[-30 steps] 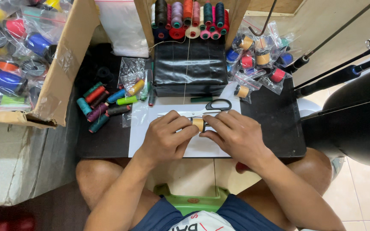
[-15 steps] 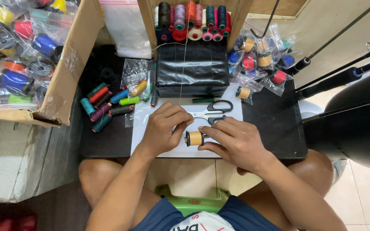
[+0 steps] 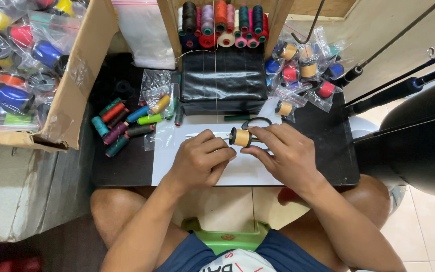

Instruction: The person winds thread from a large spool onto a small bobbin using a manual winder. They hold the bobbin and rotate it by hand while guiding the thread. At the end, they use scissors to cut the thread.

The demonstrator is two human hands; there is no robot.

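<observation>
From the head view, the right hand (image 3: 288,153) holds a small tan spool of thread with black ends (image 3: 240,137) between thumb and fingers (image 3: 262,132), just above a white sheet of paper (image 3: 237,171) that lies on the dark tabletop (image 3: 328,151). The left hand (image 3: 200,161) rests at nine o'clock of the spool, its fingers curled narrow and touching the spool's near side; whether they pinch a thread end I cannot tell.

At twelve o'clock of the spool lies a pair of black-handled scissors (image 3: 255,122), partly hidden by the right hand. Further toward twelve o'clock stands a black glossy box (image 3: 222,80), and beyond it a wooden rack of many-coloured thread spools (image 3: 222,20).

At ten o'clock of the left hand lies a loose cluster of coloured thread spools (image 3: 122,123), teal, red, purple, blue and green, beside clear plastic bags (image 3: 158,90). At one o'clock of the right hand sit bagged spools in clear wrappers (image 3: 303,70). An open cardboard box filled with bagged thread cones (image 3: 26,65) stands far out at nine to ten o'clock.

A green plastic stool (image 3: 222,236) shows between the person's knees at six o'clock.
</observation>
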